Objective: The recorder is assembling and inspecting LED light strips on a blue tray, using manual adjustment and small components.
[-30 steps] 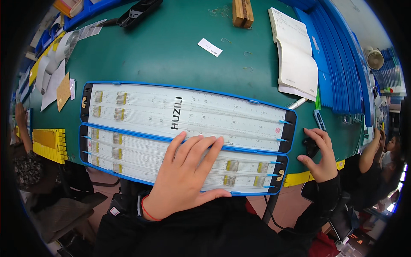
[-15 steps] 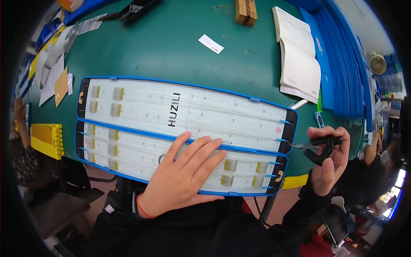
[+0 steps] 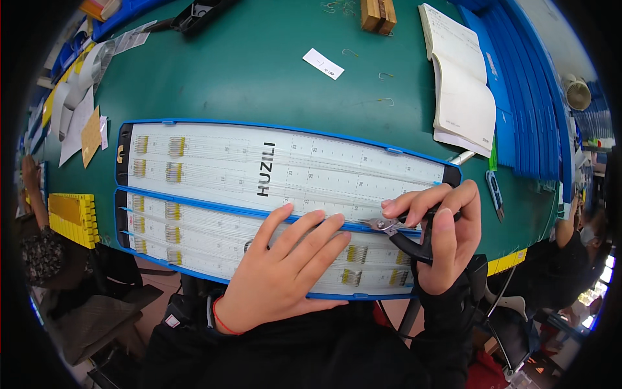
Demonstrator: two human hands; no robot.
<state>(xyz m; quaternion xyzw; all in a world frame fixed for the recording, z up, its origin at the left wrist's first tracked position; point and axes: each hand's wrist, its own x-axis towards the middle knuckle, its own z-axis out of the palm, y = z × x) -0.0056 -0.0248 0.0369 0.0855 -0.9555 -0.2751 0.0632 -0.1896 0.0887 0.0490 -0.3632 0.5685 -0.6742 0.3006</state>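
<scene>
Presently, a long blue box (image 3: pixel 220 129) lies unfolded along the near side of the green surface (image 3: pixel 259 78), its two pale-lined halves side by side. Small hooks (image 3: pixel 175 147) sit in neat rows at the left end of both halves and toward the right end of the nearer one. The left hand (image 3: pixel 285 269) rests with fingers spread over the nearer half, fingertips reaching the seam between the halves and thumb lying toward the near edge; a red cord (image 3: pixel 225 320) circles its wrist. The right hand (image 3: pixel 450 233) is closed around black-handled pliers (image 3: pixel 414 247), whose metal tips point left above the seam, to the right of the left hand's fingertips; whether the tips touch the box cannot be determined. Beyond the box, three loose hooks (image 3: pixel 387 76) lie apart from one another, with a white slip (image 3: pixel 323 63) to their left and a wooden block (image 3: pixel 378 16) farther back. To the right are an open notebook (image 3: pixel 463 97), upright blue cases (image 3: pixel 508 97) just beside it, and a small blue tool (image 3: pixel 494 191). To the left, a brown card (image 3: pixel 92 138) lies near white paper (image 3: pixel 76 133), and a yellow rack (image 3: pixel 73 219) stands at the surface's edge.
</scene>
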